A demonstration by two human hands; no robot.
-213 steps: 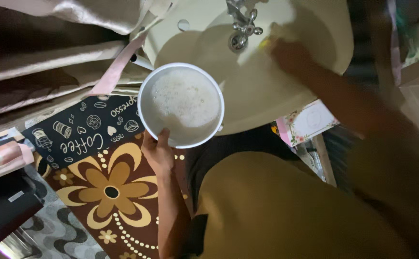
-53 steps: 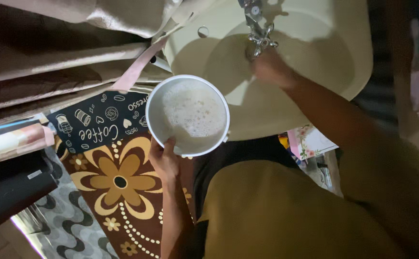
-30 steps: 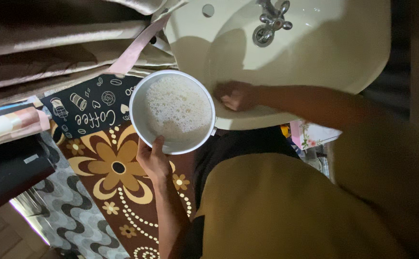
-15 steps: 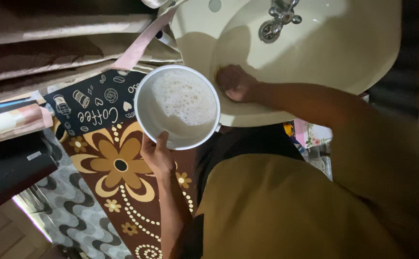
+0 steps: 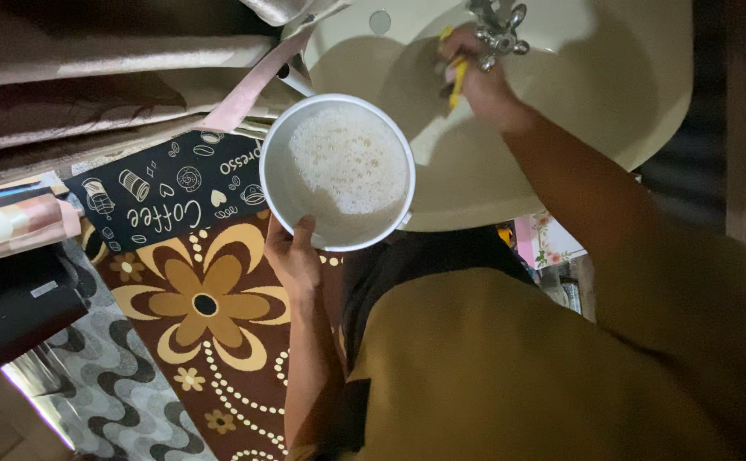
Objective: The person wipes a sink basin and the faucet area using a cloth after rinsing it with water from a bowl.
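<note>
A cream sink (image 5: pixel 578 128) hangs above a brown flowered rug (image 5: pixel 210 299). The left hand (image 5: pixel 294 260) is closed on the rim of a white pot (image 5: pixel 339 171) of foamy water, beside the basin. The right hand (image 5: pixel 475 77) holds something yellow (image 5: pixel 456 72) at the tap (image 5: pixel 501 34).

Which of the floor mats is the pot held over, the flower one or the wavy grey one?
The brown mat with the big yellow flower: the left hand holds the white pot above its edge. The wavy grey mat lies further left.

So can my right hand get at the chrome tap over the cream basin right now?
Probably yes: the right hand is already up beside the chrome tap, with nothing between them, though it seems to hold something yellow.
</note>
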